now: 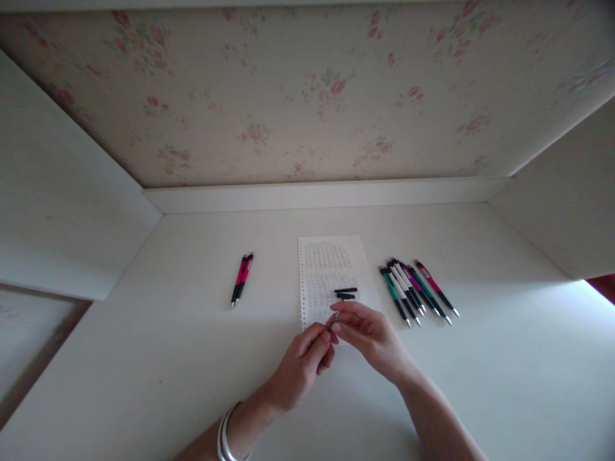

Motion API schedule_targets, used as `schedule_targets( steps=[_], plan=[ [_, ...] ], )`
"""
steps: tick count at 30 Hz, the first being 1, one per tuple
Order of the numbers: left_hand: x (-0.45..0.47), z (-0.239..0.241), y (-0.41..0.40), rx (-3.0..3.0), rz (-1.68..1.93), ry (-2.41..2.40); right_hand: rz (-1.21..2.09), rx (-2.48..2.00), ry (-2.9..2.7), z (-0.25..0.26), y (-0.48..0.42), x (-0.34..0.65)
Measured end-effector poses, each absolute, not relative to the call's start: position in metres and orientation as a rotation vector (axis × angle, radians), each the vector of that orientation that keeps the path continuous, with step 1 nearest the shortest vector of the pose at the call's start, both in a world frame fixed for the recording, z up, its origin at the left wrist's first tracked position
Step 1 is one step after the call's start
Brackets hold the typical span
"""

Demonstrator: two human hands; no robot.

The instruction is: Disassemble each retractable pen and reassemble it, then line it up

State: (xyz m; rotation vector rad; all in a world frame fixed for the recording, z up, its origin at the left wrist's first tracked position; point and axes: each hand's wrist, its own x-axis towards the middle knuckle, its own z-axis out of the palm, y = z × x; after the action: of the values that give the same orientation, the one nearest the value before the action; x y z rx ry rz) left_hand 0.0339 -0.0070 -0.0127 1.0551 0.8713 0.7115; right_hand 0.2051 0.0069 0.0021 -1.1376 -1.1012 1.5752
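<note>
My left hand (307, 355) is closed, its thumb and forefinger pinching a small part too hidden to name. Against it, my right hand (365, 333) pinches a tiny silver piece (335, 317), perhaps a pen tip. The fingertips of both hands meet over the lower part of a sheet of paper (307, 256) covered in handwriting, with punched holes down its left edge. Just beyond my right fingers, several short black pieces (346, 291) lie on the sheet.
Several pens (403, 288) with green, white, purple and pink barrels lie side by side right of the paper. Two pink-and-black pens (241, 280) lie to the left. White side panels (62, 179) and a flowered back wall (288, 96) enclose the white desk (144, 358).
</note>
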Motion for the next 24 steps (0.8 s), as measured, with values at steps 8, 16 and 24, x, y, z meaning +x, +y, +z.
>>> schedule_targets(
  steps=[8, 16, 24],
  plan=[
    [0.033, -0.012, -0.007, 1.076, 0.666, 0.902, 1.143, -1.263, -0.865, 0.001, 0.02, 0.223],
    [0.033, -0.015, -0.008, 1.086, 0.658, 0.932, 0.582, -1.922, -1.413, -0.02, 0.028, 0.25],
    [0.032, -0.014, -0.008, 1.078, 0.652, 0.935, 0.326, -1.977, -1.645, -0.021, 0.029, 0.242]
  ],
)
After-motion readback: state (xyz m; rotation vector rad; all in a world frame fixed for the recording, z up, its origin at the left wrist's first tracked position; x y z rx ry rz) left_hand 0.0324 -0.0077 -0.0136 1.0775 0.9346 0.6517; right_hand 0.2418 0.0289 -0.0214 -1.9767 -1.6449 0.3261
